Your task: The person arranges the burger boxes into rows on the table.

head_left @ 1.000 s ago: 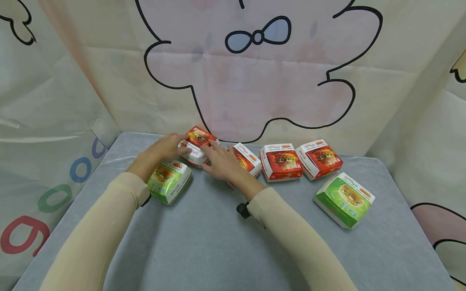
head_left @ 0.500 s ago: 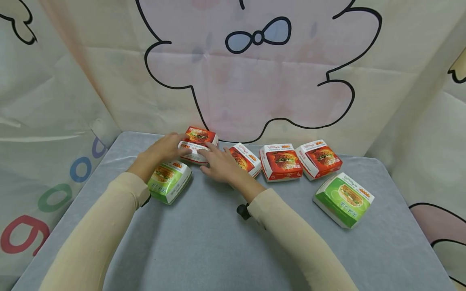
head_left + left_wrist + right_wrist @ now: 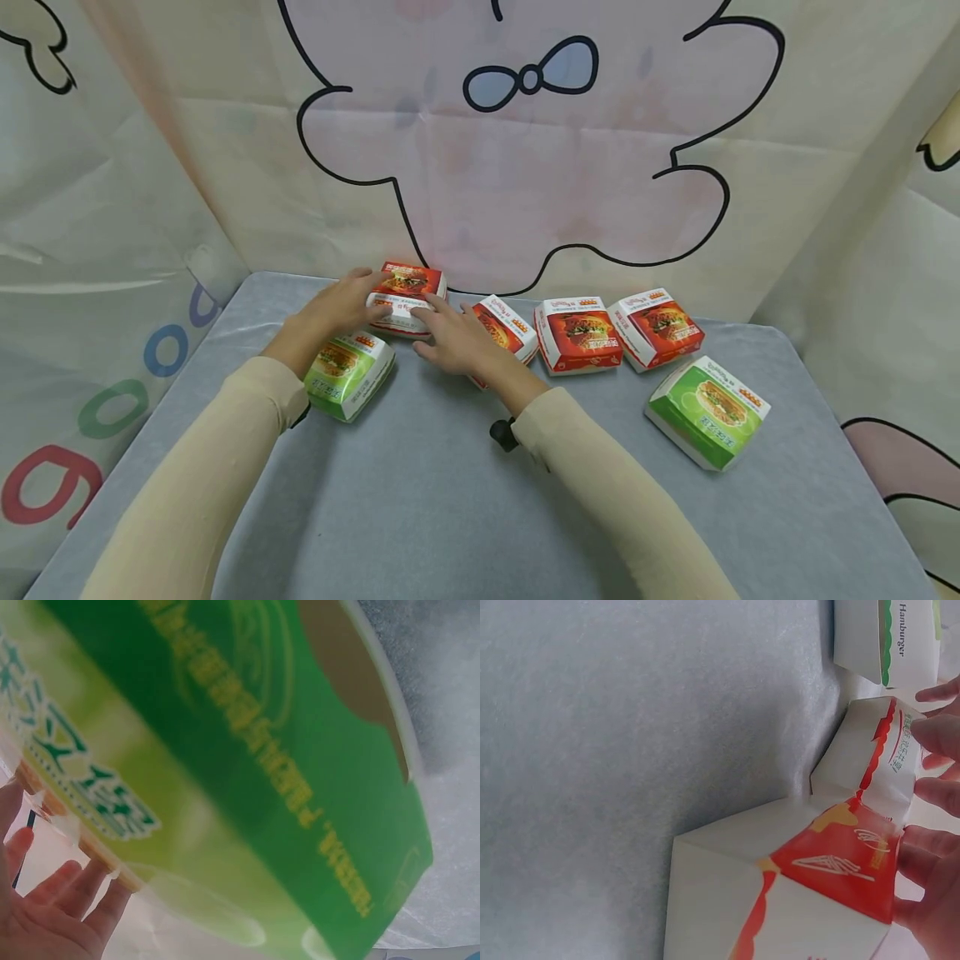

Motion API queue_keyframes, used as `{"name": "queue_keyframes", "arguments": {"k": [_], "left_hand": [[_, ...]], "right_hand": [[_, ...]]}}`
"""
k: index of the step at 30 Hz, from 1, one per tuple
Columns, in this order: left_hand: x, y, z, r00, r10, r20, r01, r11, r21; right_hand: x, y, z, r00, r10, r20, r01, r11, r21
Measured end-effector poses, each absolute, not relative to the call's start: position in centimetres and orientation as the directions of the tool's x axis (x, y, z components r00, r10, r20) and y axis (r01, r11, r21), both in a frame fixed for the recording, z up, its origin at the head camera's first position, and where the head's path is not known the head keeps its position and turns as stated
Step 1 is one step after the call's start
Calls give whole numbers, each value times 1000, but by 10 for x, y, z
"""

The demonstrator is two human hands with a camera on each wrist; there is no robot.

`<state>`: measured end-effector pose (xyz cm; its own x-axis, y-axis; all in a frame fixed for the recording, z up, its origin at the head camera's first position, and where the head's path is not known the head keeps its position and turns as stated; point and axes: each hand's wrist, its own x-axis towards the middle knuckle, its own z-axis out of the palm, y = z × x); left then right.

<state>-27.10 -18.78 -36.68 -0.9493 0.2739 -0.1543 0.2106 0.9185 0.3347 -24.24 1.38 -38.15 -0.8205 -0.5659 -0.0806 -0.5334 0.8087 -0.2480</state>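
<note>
A red-and-white hamburger box (image 3: 408, 282) lies at the table's back left, between my two hands. My left hand (image 3: 336, 305) touches its left end, with the fingers loosely extended. On its right side rest the spread fingertips of my right hand (image 3: 457, 340). In the right wrist view, fingers of both hands reach along this hamburger box (image 3: 870, 754). A green hamburger box (image 3: 349, 375) sits just below my left wrist and fills much of the left wrist view. Beneath my right hand is another red hamburger box (image 3: 507, 325), partly hidden.
Two more red hamburger boxes, one upright to the viewer (image 3: 581, 333) and one tilted (image 3: 657, 327), lie to the right. A second green hamburger box (image 3: 708, 412) is nearer the right edge. The grey-blue tablecloth (image 3: 420, 500) spreads in front; a printed curtain (image 3: 525, 192) hangs behind.
The red-and-white hamburger box between my hands has turned, so its front edge now lies more nearly level with the table's back edge. My hands have barely shifted.
</note>
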Motion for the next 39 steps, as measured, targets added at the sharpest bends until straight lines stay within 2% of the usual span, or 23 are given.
{"name": "queue_keyframes", "arguments": {"k": [6, 26, 39], "left_hand": [[-271, -188, -368, -937, 313, -156, 244, 905, 349], [-272, -187, -369, -933, 326, -153, 258, 901, 348], [-271, -187, -366, -947, 279, -158, 219, 923, 318]], "right_hand": [[-244, 15, -383, -823, -562, -82, -528, 810, -253], [-246, 15, -385, -821, -563, -96, -531, 814, -234], [-244, 16, -383, -825, -561, -66, -531, 810, -249]]}}
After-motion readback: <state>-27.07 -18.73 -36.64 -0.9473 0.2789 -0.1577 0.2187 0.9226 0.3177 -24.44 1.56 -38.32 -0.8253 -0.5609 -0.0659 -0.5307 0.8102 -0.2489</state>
